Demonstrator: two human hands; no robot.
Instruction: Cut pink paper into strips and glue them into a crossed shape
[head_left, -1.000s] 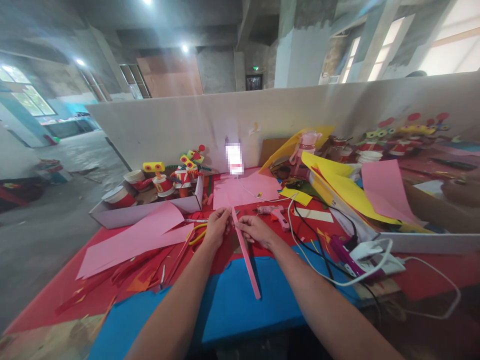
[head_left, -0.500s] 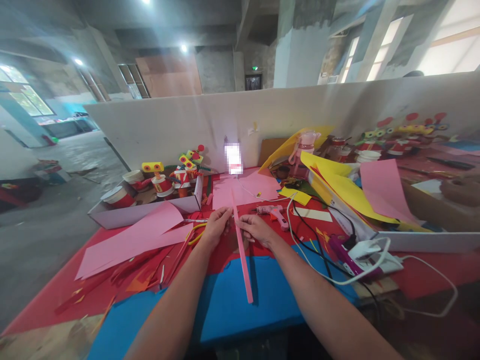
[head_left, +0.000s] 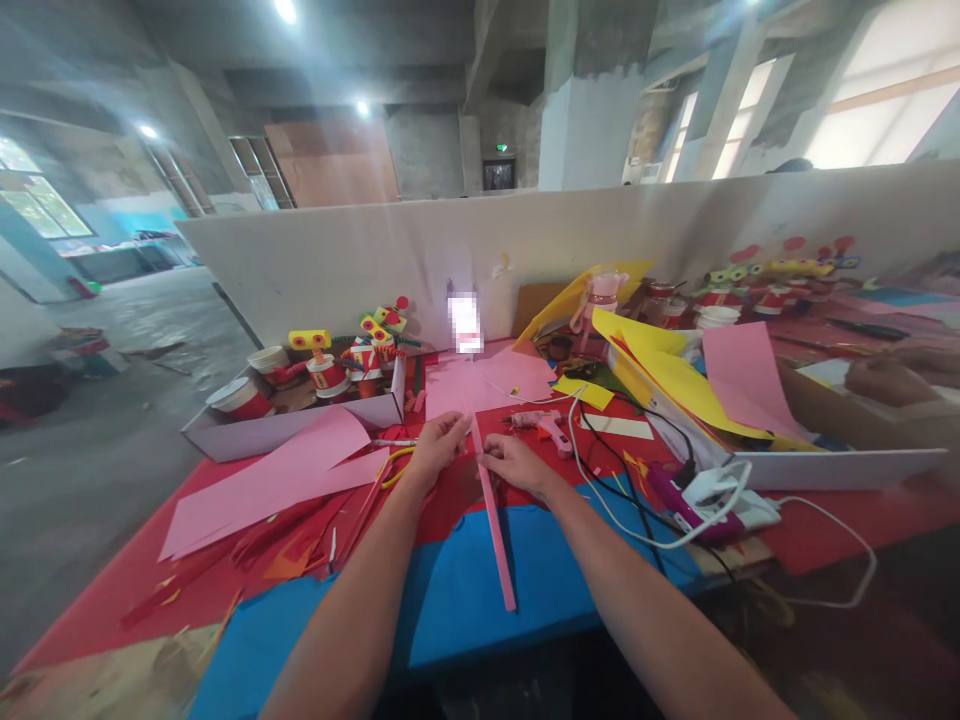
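Observation:
A long, narrow strip of pink paper [head_left: 498,550] runs between my hands, its near end reaching over the blue sheet [head_left: 442,590]. My right hand [head_left: 516,464] pinches the strip's right side with thumb and fingers. On the other side, my left hand [head_left: 441,442] has its fingertips closed at the strip's upper part; the exact contact there is hard to see. Just beyond my right hand lies a pink hot glue gun [head_left: 546,428]. Yellow-handled scissors [head_left: 396,468] rest left of my left hand, partly hidden by it.
Paper-cup robot figures [head_left: 327,372] stand in a white box [head_left: 300,425] at left. Pink sheets [head_left: 277,485] and scraps lie before it. At right are a purple-and-white power strip [head_left: 697,505], cables, and a box [head_left: 840,470] holding coloured paper. Another person's hand [head_left: 889,378] shows far right.
The view has shifted slightly. The strip's near end sits a little farther right, and my hands keep nearly the same hold. The other person's hand at far right has moved a little.

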